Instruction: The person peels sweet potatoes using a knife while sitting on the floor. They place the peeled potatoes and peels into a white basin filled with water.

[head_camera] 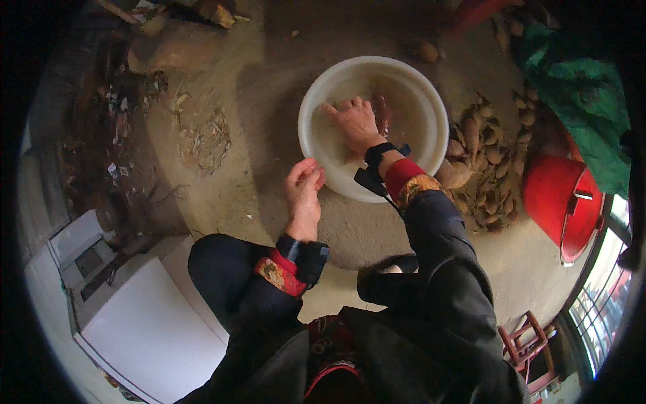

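A white plastic basin [309, 126] of cloudy water stands on the floor before me. Over the water inside it is my right hand [356, 123], its thumb stretched out to the left and no object seen in its grasp. Just beyond that hand, a reddish sweet potato [382, 113] lies in the water. Another reddish-brown shape shows partly beneath the right wrist, mostly hidden. My left hand [304, 187] hovers by the basin's near left rim, fingers loosely bent and holding nothing that I can see. Dark straps with small devices circle both wrists.
Right of the basin lies a heap of unwashed sweet potatoes [487, 161]. Beyond it are a red bucket [560, 194] tipped on its side and a green cloth [580, 96]. A white appliance [151, 333] stands at lower left, a reddish wooden stool [530, 343] at lower right.
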Motion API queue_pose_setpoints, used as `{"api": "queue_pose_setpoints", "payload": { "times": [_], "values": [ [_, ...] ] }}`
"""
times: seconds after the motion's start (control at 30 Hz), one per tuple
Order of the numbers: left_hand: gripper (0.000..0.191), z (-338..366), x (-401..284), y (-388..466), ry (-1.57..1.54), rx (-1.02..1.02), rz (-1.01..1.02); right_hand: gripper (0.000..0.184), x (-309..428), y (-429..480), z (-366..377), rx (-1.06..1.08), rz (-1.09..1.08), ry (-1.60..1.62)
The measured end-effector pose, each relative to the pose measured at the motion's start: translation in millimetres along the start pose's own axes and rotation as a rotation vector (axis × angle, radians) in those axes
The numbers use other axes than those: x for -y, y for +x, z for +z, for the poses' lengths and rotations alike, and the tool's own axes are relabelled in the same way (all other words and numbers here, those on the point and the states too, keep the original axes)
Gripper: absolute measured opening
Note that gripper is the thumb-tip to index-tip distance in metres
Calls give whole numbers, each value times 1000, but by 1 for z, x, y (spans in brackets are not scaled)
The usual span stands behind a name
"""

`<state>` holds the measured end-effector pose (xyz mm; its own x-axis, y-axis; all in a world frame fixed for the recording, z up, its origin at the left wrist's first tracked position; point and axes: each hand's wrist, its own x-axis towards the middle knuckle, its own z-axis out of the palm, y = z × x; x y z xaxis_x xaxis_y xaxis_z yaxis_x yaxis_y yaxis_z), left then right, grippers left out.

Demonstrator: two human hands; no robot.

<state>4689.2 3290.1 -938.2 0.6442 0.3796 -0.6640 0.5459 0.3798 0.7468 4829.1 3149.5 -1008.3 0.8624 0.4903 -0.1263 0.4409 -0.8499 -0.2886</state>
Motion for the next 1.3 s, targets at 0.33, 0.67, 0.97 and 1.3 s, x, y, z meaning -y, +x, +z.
{"api": "queue_pose_setpoints", "payload": {
  "times": [0.33,0.67,0.97,1.3],
  "values": [
    [23,11,-36,-34,-63,18,-98,19,-16,-16,-74,137,221,709],
    [21,57,-133,-123,-26,367,-33,12,-11,-147,-245,157,307,1840],
    [20,142,-192,-244,149,754,-45,9,16,-274,-348,-268,360,2289],
    [20,223,-238,-428,441,1242,-160,23,54,-453,-488,-800,457,2015]
  ]
}}
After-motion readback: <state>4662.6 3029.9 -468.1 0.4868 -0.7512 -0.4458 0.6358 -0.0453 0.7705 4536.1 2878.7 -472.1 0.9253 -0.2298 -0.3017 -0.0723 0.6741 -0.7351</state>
